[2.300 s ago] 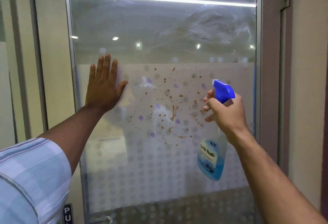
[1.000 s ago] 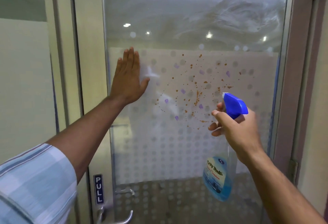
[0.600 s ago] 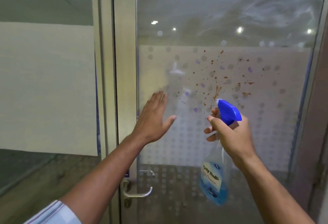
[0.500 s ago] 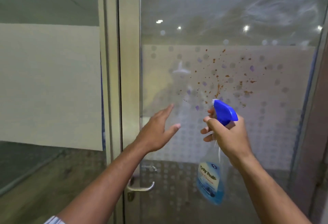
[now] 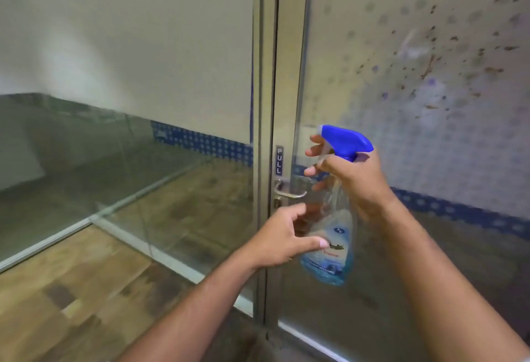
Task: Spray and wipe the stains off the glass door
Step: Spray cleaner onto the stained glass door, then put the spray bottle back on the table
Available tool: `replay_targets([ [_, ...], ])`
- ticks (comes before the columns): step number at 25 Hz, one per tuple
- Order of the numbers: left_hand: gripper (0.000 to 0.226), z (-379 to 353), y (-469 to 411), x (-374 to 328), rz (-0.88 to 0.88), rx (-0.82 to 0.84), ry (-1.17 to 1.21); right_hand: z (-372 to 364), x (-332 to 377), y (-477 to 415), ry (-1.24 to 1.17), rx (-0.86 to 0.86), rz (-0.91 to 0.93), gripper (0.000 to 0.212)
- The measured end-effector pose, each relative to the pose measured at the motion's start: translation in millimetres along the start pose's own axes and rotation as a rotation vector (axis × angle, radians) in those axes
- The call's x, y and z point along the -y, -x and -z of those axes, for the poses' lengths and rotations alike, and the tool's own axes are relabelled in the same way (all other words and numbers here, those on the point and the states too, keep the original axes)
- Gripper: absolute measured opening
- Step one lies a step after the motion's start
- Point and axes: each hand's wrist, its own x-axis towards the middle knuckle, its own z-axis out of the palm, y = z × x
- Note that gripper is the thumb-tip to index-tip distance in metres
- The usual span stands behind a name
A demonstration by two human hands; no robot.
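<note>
Brown stains speckle the frosted, dotted band of the glass door at the upper right. My right hand grips the neck of a clear spray bottle with a blue trigger head and a blue label, holding it upright in front of the door's left edge. My left hand is at the bottle's lower body. Its thumb lies across the front of the label and its fingers curve round the left side, partly seen through the plastic.
The metal door frame carries a PULL label and a lever handle just behind the bottle. A fixed glass panel fills the left, with wooden floor below it.
My left hand left the glass and dropped down to the bottle's lower body. My view swung left and down, so the stains now sit at the upper right. The right hand keeps holding the bottle.
</note>
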Motion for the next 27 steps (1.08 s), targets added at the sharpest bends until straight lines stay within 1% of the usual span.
replay_targets([
  [3,0.058,8,65,7,0.088,-0.142,-0.024,-44,-12,34,-0.077,0.128,-0.046,0.04],
  [5,0.055,15,112,8,0.14,-0.237,-0.07,-75,-20,53,-0.063,0.195,-0.083,0.037],
  [7,0.052,25,164,8,0.198,-0.359,-0.138,-113,-26,71,-0.008,0.304,-0.082,0.032],
  [9,0.053,36,216,11,0.267,-0.485,-0.212,-151,-30,92,0.066,0.46,-0.048,0.02],
  [10,0.055,42,241,13,0.307,-0.543,-0.243,-169,-32,103,0.101,0.554,-0.027,0.008],
  [13,0.055,63,323,20,0.41,-0.696,-0.309,-225,-46,144,0.19,0.802,0.001,0.011],
  [14,0.053,71,350,22,0.438,-0.737,-0.324,-244,-52,160,0.2,0.856,-0.026,0.02],
  [15,0.051,80,377,22,0.467,-0.778,-0.331,-263,-59,175,0.202,0.899,-0.05,0.027],
  [17,0.05,98,433,23,0.509,-0.86,-0.324,-309,-71,208,0.219,0.975,-0.051,0.023],
  [19,0.054,113,488,22,0.548,-0.926,-0.332,-355,-77,241,0.211,1.055,-0.065,0.024],
  [21,0.058,128,544,20,0.6,-0.987,-0.35,-404,-79,274,0.206,1.12,-0.1,0.02],
  [25,0.049,153,645,11,0.666,-1.058,-0.388,-491,-74,337,0.195,1.213,-0.084,0.019],
  [27,0.048,164,690,7,0.692,-1.095,-0.386,-530,-73,369,0.181,1.246,-0.092,0.02],
])
